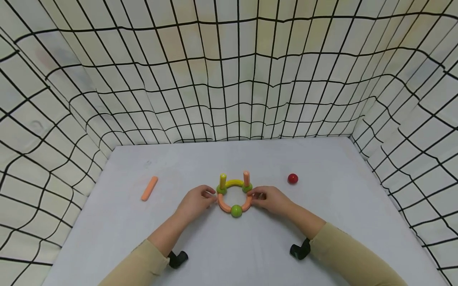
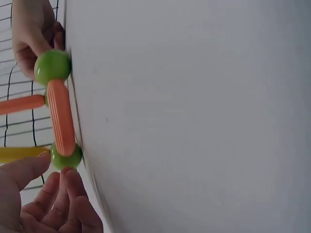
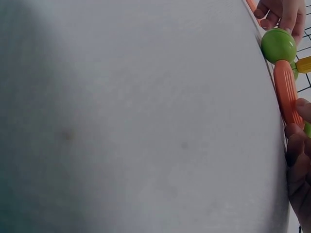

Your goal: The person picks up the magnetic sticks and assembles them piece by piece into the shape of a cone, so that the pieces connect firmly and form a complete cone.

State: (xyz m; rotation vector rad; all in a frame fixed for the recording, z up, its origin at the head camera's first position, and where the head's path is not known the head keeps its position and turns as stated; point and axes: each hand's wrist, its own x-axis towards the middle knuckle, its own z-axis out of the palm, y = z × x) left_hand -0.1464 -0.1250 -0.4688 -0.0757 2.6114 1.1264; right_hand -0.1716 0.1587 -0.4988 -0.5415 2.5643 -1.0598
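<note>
A ring of curved sticks and green balls lies on the table. Its front green ball point(image 1: 236, 211) joins two orange curved sticks point(image 1: 223, 203), and a yellow curved stick point(image 1: 234, 182) closes the back. From the rear balls rise a yellow stick point(image 1: 223, 181) and an orange stick point(image 1: 246, 178). My left hand point(image 1: 196, 201) holds the left rear green ball point(image 2: 66, 156) between thumb and fingertips. On the other side my right hand point(image 1: 272, 200) pinches the right orange curved stick point(image 3: 285, 90) close to its rear ball.
A loose orange stick point(image 1: 149, 188) lies on the left of the white table point(image 1: 236, 254), and a red ball point(image 1: 292, 178) on the right. Black netting point(image 1: 236, 81) over white walls borders the back and both sides. Black wrist devices point(image 1: 177, 259) sit under both forearms.
</note>
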